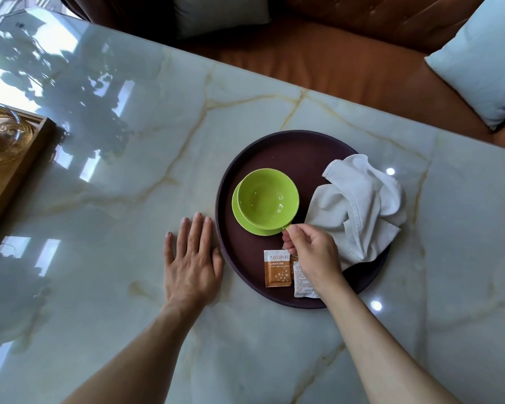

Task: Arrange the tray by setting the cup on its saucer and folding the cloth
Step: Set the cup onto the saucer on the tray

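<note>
Cup (267, 198) sits on saucer (247, 221) inside tray (289, 144).

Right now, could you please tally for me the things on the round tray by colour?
Green: 2, the cup and its saucer
White: 2, the crumpled cloth and a sachet
Orange: 1, a sugar sachet
Total: 5 on the dark tray

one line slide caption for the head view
Right hand pinches green cup handle on its saucer; cloth unfolded.
</note>
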